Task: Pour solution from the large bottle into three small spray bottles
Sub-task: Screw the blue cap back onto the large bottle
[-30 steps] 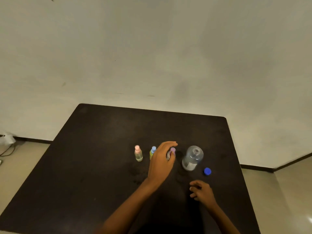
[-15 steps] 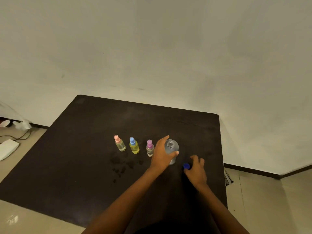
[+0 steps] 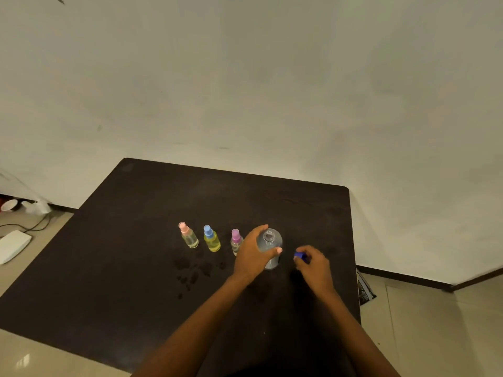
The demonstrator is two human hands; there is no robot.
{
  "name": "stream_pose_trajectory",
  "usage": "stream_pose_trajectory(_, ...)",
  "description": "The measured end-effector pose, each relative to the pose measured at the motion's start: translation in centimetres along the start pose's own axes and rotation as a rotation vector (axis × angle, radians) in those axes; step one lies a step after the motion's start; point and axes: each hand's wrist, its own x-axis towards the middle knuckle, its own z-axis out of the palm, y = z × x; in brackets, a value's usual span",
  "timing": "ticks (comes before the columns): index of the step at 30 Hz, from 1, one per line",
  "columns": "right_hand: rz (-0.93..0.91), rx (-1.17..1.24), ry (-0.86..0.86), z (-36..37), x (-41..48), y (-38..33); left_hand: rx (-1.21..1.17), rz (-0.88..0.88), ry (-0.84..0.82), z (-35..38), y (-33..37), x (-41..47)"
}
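Dark worktop (image 3: 136,254) against a pale wall (image 3: 245,77); left hand (image 3: 251,257) grips the uncapped large bottle (image 3: 272,242), right hand (image 3: 314,265) pinches the blue cap (image 3: 300,256).

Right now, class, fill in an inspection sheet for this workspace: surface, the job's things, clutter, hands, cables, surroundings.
Surface: dark table, with wet spots in front of the small bottles.
Job's things: big bottle upright, mouth open; blue cap off it; pink-top bottle, blue-top bottle and purple-top bottle upright in a row to its left, tops on.
Clutter: nothing seen.
Hands: left hand grips the big bottle; right hand pinches the cap beside it.
Cables: one cable on the floor at left, near a white box.
Surroundings: plain wall; tiled floor.
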Motion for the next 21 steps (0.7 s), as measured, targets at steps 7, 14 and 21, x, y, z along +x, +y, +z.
stream_pose_trajectory(7, 0.022, 0.397, 0.095, -1.9, 0.2, -6.5, 0.055, 0.038, -0.070, -1.0, -0.1, 0.6)
stream_pose_trajectory(14, -0.079, 0.436, 0.117, -0.2, -0.2, -9.9, 0.036, 0.069, -0.174, -1.9, -0.8, 0.8)
stream_pose_trajectory(21, -0.047, 0.328, 0.124, 2.3, -0.9, -10.1, 0.131, 0.124, -0.133, -2.7, -0.1, 0.3)
